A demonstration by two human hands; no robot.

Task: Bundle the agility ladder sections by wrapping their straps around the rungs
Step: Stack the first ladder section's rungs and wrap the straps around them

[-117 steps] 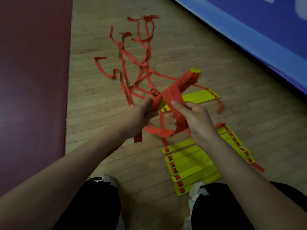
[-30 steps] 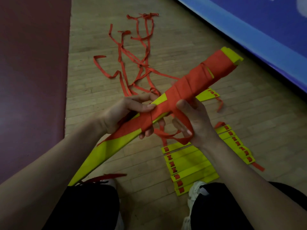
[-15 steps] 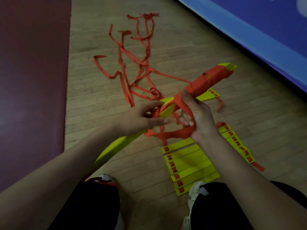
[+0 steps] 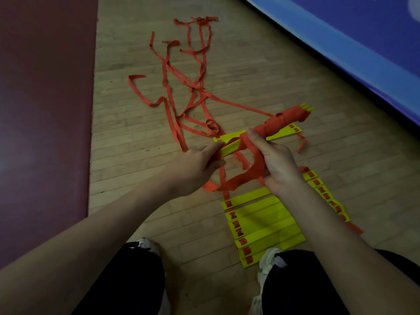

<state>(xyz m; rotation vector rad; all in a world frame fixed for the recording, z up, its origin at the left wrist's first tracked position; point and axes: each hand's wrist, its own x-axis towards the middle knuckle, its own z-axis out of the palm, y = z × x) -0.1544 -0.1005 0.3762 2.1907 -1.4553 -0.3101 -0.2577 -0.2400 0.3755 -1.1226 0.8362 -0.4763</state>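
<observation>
Maroon mat (image 4: 45, 110) far left, not involved. Loose red straps (image 4: 169, 94) lie tangled on the wood floor (image 4: 250, 64), one run trailing into the bundle. Left grip (image 4: 195, 171) is clamped on the bare yellow end of the rung bundle (image 4: 281, 119), which is held off the floor and angled up-right, its far half wound in red. Right grip (image 4: 280, 164) is closed round a slack strap loop (image 4: 245, 178), thumb pressing the nearest turn onto the rungs. Handling guess: rungs are thin flat plastic, light and stiff lengthwise, but likely to slide on each other, so pinch across the stack right at the wrap front. Webbing is soft and twists easily; keep tension or turns will slip. Second rung section (image 4: 263, 228) lies flat by the right shoe (image 4: 270, 258), unwrapped. Blue padding (image 4: 341, 42) far right. No brand or readable writing; the red marks at the rung ends look like strap through slots.
</observation>
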